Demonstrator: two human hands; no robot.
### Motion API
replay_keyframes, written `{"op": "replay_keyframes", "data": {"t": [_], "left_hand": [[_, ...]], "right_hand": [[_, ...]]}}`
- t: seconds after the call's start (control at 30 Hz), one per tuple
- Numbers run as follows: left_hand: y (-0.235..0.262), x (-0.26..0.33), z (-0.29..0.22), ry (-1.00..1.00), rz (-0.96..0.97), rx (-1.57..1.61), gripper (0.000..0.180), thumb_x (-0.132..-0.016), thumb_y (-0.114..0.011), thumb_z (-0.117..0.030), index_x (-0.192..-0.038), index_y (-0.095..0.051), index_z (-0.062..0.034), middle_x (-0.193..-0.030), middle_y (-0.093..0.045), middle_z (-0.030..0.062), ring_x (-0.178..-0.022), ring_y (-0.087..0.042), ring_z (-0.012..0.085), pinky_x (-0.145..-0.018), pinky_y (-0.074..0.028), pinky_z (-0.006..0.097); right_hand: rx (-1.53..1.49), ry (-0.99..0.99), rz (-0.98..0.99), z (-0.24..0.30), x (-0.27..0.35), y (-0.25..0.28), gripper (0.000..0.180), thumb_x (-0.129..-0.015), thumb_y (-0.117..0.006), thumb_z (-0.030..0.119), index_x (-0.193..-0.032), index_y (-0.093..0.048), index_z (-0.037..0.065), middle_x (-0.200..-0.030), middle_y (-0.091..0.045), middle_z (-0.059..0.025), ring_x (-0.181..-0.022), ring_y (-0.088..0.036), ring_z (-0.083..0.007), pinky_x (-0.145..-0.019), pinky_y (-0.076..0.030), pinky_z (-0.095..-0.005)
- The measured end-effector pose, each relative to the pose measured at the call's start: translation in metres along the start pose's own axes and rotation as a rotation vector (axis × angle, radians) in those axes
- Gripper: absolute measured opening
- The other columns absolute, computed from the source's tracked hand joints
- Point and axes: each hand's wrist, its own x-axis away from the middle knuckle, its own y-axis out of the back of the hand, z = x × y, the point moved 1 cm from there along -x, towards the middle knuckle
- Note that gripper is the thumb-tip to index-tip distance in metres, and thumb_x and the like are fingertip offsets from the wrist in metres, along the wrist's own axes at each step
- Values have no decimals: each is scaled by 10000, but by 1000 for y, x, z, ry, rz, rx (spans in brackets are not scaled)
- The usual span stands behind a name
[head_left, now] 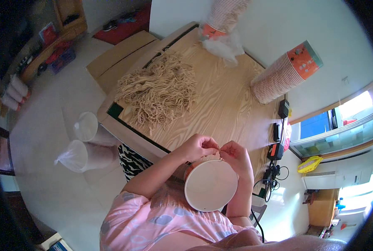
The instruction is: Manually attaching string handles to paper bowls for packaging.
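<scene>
A paper bucket (211, 186), white inside with a bit of orange outer wall, rests against my lap with its mouth facing up. Just above its far rim, my left hand (199, 146) and my right hand (236, 157) meet, fingertips pinched together. Whatever is between the fingertips is too small to make out; a short thin strand may run there. Beyond my left hand, a large heap of beige cords (161, 88) lies on the wooden table (220, 113).
Tall stacks of nested paper buckets (284, 73) stand at the table's far side, one in a clear plastic bag (226, 48). Black adapters and cables (272, 173) line the right edge. Bagged white buckets (86, 154) stand on the floor at left, near a cardboard box (119, 56).
</scene>
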Motion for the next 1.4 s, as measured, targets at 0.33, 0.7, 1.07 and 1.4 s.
{"op": "replay_keyframes", "data": {"t": [0.33,0.7,1.07,1.4], "left_hand": [[-6,-1,7,-81,-58,-40,126,-805,-686,-55,-911,-644,-1,-824,-673,50,-757,-614,95,-719,-505,254],[-11,0,7,-155,-116,-134,114,-797,-676,-96,-868,-629,-20,-754,-651,41,-696,-601,96,-665,-497,261],[-12,6,-2,-150,-71,-119,167,-801,-694,-130,-910,-604,-40,-778,-635,5,-727,-583,76,-658,-487,254],[-18,9,-12,-226,-134,-267,162,-806,-673,-98,-932,-590,-38,-734,-615,17,-652,-578,93,-593,-486,263]], "right_hand": [[12,-16,-39,-5,1,-1,61,-828,-646,23,-877,-613,9,-748,-624,-5,-699,-563,-66,-629,-460,-214],[34,-7,-22,-6,6,0,94,-829,-653,27,-918,-636,3,-789,-646,-12,-745,-595,-75,-678,-480,-223],[65,11,-41,-8,8,2,80,-830,-654,33,-902,-644,1,-779,-647,-11,-740,-586,-71,-669,-474,-225],[28,-20,-42,-7,8,2,88,-829,-664,49,-891,-639,-7,-761,-638,-8,-721,-570,-66,-654,-471,-227]]}}
